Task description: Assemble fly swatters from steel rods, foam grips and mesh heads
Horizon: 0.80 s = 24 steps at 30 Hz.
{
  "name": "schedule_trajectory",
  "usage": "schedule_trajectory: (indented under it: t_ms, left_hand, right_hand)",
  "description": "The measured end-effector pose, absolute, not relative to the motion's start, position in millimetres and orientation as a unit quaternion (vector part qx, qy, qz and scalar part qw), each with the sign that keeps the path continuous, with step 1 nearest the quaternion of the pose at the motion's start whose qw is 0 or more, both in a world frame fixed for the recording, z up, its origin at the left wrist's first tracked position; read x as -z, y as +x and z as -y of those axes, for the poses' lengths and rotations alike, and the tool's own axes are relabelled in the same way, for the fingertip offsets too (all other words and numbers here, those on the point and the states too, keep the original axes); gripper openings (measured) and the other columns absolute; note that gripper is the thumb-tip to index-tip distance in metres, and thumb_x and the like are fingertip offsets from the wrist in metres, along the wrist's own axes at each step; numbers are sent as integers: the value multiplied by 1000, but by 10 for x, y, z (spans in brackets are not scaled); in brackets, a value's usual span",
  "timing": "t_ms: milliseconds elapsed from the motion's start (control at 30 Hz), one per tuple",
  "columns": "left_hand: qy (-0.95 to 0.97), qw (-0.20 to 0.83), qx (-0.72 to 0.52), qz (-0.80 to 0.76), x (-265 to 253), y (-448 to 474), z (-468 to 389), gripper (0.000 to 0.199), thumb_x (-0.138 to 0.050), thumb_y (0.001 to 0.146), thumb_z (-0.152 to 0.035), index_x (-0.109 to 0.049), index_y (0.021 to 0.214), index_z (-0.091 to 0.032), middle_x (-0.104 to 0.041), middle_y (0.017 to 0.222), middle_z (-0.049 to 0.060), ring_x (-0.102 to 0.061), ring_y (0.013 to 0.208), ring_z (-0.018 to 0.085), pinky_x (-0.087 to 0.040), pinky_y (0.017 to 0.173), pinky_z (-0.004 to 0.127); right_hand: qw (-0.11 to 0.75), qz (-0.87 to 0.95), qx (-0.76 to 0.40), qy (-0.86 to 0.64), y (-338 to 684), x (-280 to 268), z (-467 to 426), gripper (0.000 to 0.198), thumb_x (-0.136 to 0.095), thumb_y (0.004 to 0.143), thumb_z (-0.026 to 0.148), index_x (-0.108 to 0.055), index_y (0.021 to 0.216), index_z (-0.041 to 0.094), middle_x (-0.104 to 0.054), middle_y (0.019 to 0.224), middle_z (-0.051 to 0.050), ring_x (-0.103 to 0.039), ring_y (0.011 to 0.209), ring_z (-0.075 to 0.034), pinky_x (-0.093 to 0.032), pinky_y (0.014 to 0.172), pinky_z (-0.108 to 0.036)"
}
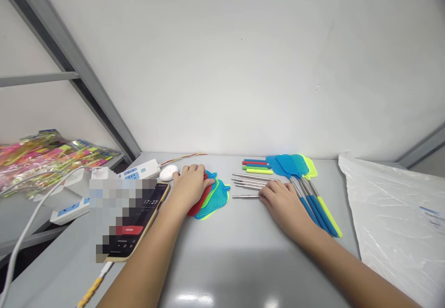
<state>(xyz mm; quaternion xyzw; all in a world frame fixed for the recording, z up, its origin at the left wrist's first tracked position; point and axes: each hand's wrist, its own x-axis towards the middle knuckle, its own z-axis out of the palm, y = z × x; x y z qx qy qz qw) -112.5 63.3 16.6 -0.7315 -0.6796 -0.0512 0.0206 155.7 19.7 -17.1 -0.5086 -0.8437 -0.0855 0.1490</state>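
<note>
My left hand (189, 185) is closed over a small pile of plastic fly swatter heads, with its thumb and fingers on the red head (200, 201). A green head (212, 192) and a blue head (219, 197) fan out to the right beneath it. On the other side, my right hand (282, 201) pinches the right end of a thin metal rod (246, 197), which lies flat on the table. Several similar metal rods (248, 181) lie just behind it. The fingertips of both hands are partly hidden.
Colored handle tubes (257, 166) lie behind the rods. Several whole fly swatters (314, 201) rest beside my right forearm. White plastic packaging (392, 220) covers the right side. At left are a phone (153, 206), a power strip (139, 171), a white round object (168, 173) and bagged goods (52, 157).
</note>
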Motion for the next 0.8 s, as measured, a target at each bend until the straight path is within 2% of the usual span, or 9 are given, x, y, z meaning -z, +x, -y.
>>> schedule_trajectory:
  t_ms: [167,300,467,567,667,800]
  left_hand:
    - [-719,16,117,685,-55,-1004,-638,27,-40,92,-40,-57,88,-19,-57,119,12,-42,113,34,-37,83,50]
    - [-729,-18,147,668,-82,-850,-570,24,-41,91,-37,-57,87,-19,-55,124,13,-39,117,32,-36,86,50]
    - [-797,-14,194,572,-170,-606,-360,18,-42,91,-31,-55,83,-22,-53,129,5,-39,120,28,-34,92,51]
    - [-836,-13,198,512,-145,-471,-218,13,-45,89,-27,-53,80,-22,-54,126,4,-40,119,27,-31,97,53]
    - [-861,-12,179,476,-73,-374,-125,7,-51,85,-26,-52,78,-22,-55,122,4,-41,119,28,-23,105,57]
    - [-860,-8,183,476,-13,-289,-105,10,-54,86,-31,-50,89,-22,-56,116,6,-43,116,27,-20,108,58]
  right_hand:
    - [154,837,88,-517,1545,207,-231,12,-47,95,20,-57,89,19,-59,92,-3,-50,87,-19,-30,75,-32]
    - [161,836,97,-516,1539,222,-241,12,-47,95,20,-57,89,19,-59,91,-3,-50,87,-18,-30,75,-31]
    - [165,835,103,-515,1547,230,-255,12,-46,95,19,-56,89,20,-59,92,-3,-51,88,-18,-29,75,-31]
    - [164,831,109,-520,1564,231,-269,11,-46,96,19,-55,90,19,-59,92,-3,-50,87,-19,-29,75,-32]
    - [166,829,109,-523,1583,229,-269,11,-46,96,21,-55,90,19,-60,91,-4,-51,87,-20,-29,75,-32]
    - [170,837,90,-513,1581,227,-248,12,-44,96,21,-54,90,19,-60,90,-4,-51,87,-21,-30,76,-33]
